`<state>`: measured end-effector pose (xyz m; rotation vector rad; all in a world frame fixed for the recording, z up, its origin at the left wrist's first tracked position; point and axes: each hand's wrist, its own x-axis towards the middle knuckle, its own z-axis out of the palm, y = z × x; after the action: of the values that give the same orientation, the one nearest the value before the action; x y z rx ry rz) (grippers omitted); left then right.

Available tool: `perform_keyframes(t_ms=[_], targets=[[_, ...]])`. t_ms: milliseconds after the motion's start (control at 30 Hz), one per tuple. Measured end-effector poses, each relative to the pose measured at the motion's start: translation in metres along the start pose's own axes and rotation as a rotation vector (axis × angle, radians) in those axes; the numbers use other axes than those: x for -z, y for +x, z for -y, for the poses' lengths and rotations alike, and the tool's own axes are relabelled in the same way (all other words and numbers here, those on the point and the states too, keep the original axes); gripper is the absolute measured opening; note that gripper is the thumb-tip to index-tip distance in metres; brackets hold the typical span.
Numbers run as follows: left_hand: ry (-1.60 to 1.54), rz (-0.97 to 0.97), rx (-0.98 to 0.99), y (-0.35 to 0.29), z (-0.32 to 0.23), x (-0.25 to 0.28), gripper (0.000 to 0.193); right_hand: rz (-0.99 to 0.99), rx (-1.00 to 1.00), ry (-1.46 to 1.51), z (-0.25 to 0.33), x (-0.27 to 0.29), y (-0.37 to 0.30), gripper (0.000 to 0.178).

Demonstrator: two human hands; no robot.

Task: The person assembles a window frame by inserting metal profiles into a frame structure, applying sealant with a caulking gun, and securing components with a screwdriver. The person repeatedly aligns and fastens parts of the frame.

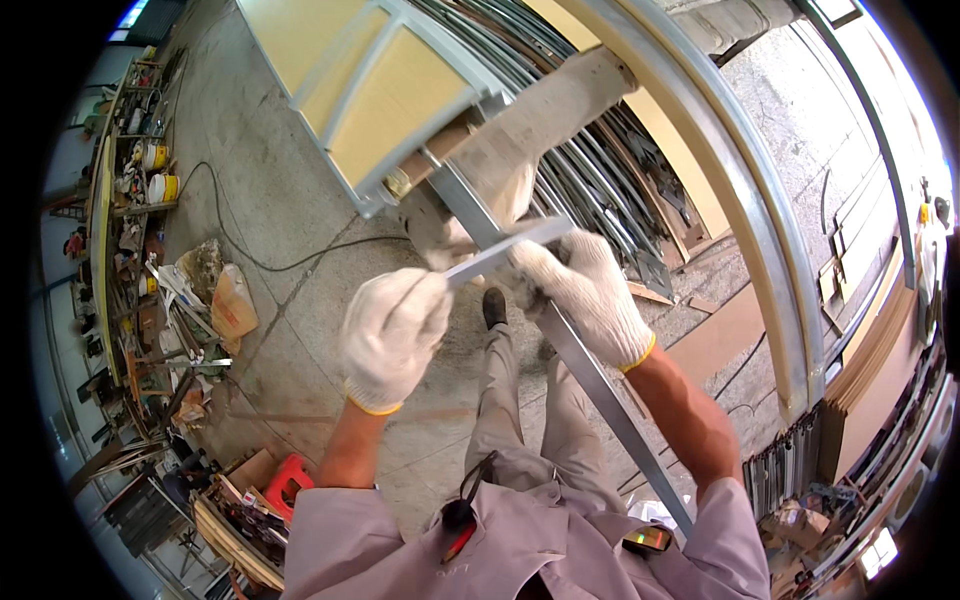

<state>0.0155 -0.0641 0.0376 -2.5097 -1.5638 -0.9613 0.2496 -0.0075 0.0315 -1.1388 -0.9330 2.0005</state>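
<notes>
While the left hand point(395, 335) has its fingers closed on one end of a flat grey strip point(510, 252), the right one point(590, 300) has its fingers curled around a long grey metal bar point(603, 397). Both are in white knit gloves with yellow cuffs, btw. The strip sits right between the hands and crosses over the bar, its other end by the right thumb; can't tell if strip and bar actually touch. The bar slants from a dusty beam point(565, 110) down past the right forearm. Beyond that you've got a yellow panel point(400, 105) in a grey frame, beside a pile of metal lengths point(585, 185), plus a dark cable point(271, 268) snaking over the concrete floor point(250, 120).
</notes>
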Motion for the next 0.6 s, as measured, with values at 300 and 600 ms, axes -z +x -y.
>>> perform_keyframes(t_ms=[300, 600], targets=[[0.0, -0.233, -0.006, -0.027, 0.016, -0.09, 0.034, 0.046, 0.13, 0.049, -0.044, 0.042, 0.043, 0.033], [-0.774, -0.552, 0.656, -0.052, 0.018, -0.126, 0.044, 0.156, 0.321, 0.305, -0.091, 0.048, 0.068, 0.042]])
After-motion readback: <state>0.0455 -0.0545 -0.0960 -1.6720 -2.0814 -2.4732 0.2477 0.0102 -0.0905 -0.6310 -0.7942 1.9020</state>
